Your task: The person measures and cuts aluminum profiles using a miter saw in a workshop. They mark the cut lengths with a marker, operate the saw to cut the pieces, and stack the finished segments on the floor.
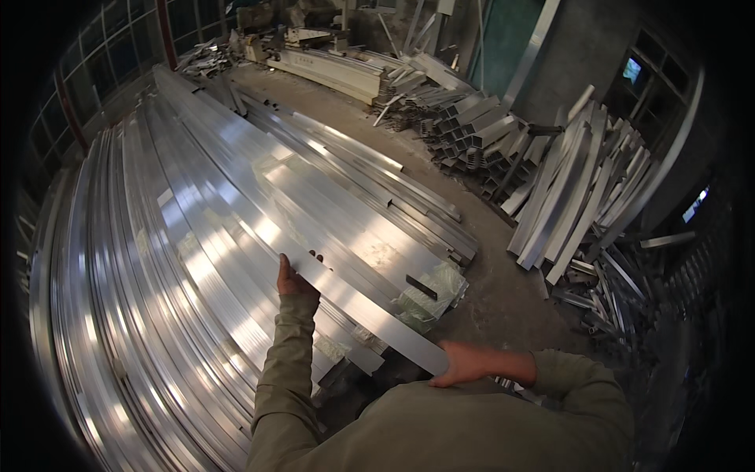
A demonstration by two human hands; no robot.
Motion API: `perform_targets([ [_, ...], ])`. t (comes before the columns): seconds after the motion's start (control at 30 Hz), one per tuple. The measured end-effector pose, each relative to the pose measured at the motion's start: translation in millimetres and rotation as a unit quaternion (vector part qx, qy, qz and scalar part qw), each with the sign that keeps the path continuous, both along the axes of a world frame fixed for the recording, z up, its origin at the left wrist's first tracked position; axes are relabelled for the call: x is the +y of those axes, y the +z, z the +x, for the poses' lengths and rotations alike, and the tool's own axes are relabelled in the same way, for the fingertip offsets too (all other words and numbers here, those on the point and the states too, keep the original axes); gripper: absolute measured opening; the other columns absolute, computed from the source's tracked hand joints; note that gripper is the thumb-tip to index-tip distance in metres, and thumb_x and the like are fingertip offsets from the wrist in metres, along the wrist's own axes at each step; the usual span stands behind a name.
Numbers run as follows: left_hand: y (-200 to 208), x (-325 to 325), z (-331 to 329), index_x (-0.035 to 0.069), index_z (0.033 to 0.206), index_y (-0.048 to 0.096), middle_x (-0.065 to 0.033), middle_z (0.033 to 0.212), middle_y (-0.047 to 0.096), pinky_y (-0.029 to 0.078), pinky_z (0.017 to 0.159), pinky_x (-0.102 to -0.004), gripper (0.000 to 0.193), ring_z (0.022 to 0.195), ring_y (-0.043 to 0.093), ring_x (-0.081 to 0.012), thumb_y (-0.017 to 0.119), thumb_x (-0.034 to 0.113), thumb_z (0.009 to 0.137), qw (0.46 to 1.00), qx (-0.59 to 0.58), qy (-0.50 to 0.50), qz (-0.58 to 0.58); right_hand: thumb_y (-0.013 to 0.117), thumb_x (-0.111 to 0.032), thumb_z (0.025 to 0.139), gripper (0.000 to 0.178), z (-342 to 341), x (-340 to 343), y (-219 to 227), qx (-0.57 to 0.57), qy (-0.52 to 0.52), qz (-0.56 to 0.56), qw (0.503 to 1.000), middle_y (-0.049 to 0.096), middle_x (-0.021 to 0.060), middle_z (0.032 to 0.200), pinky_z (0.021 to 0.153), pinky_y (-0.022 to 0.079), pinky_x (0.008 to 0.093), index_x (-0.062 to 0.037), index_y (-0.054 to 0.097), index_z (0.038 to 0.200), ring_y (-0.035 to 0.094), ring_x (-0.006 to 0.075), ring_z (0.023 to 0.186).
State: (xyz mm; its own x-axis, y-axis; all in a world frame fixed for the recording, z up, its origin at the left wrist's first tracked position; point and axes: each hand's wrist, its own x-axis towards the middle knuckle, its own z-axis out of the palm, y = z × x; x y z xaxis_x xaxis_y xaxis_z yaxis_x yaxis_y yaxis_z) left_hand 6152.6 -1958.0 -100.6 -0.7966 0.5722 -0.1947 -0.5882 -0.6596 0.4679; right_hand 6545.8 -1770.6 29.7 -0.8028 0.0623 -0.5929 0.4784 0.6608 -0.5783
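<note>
A long, flat silvery aluminium profile (pixel 374 313) runs from close to my body up and away to the left over the stack. My left hand (pixel 297 282) grips it part way along, thumb on the near side and fingertips showing past the far edge. At the profile's near end, my right hand (pixel 462 363) is closed around the end. Beneath lies a wide stack of similar aluminium profiles (pixel 177 212). Where the held profile's far end lies among them is hard to make out.
Crumpled clear plastic wrap (pixel 434 293) and a small dark strip (pixel 421 286) lie at the stack's near right end. Across the bare floor (pixel 511 291) are heaps of cut profiles (pixel 480 130) and leaning lengths (pixel 570 189). A long pale machine bed (pixel 326 75) stands at the back.
</note>
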Motion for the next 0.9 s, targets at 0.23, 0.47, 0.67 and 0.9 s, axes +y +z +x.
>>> perform_targets([
  [0.23,25.2,45.7,-36.1,0.013,0.142,0.061,-0.0065,0.117,0.075,0.054,0.104,-0.0464,0.048,0.108,0.074,-0.0206,0.061,0.046,0.108,0.994,-0.003,0.051,-0.095,0.088,-0.055,0.078,0.085,44.9,29.5,46.4,0.002,0.017,0.016,1.0,0.074,0.0289,0.123,0.095,0.058,0.0504,0.007,0.063,0.132,0.072,0.0454,0.114],
  [0.47,33.6,57.8,186.7,-0.002,0.149,0.057,-0.0204,0.14,0.068,0.048,0.114,-0.0581,0.063,0.131,0.062,-0.0357,0.062,0.047,0.109,0.985,0.028,-0.128,0.108,0.091,-0.037,0.074,0.077,251.1,42.9,102.6,-0.168,-0.045,0.065,0.983,0.074,0.0199,0.12,0.097,0.056,0.0516,-0.0043,0.063,0.137,0.072,0.041,0.114],
  [0.67,63.0,70.7,19.6,0.003,0.161,0.046,-0.0246,0.143,0.06,0.048,0.114,-0.0598,0.074,0.128,0.059,-0.0405,0.063,0.05,0.106,0.996,-0.009,-0.042,0.084,0.084,-0.028,0.069,0.073,306.0,20.1,114.2,-0.105,-0.173,0.172,0.964,0.072,0.0141,0.123,0.095,0.056,0.0523,-0.0116,0.065,0.137,0.07,0.0386,0.115],
  [0.9,-10.1,155.4,14.7,0.002,0.158,0.048,-0.0229,0.138,0.06,0.049,0.111,-0.0591,0.07,0.123,0.059,-0.0382,0.064,0.047,0.106,0.964,0.105,-0.105,0.22,0.084,-0.032,0.068,0.064,397.5,32.7,89.8,-0.009,-0.245,0.336,0.909,0.071,0.0115,0.114,0.086,0.057,0.0535,-0.0142,0.066,0.126,0.072,0.0389,0.104],
])
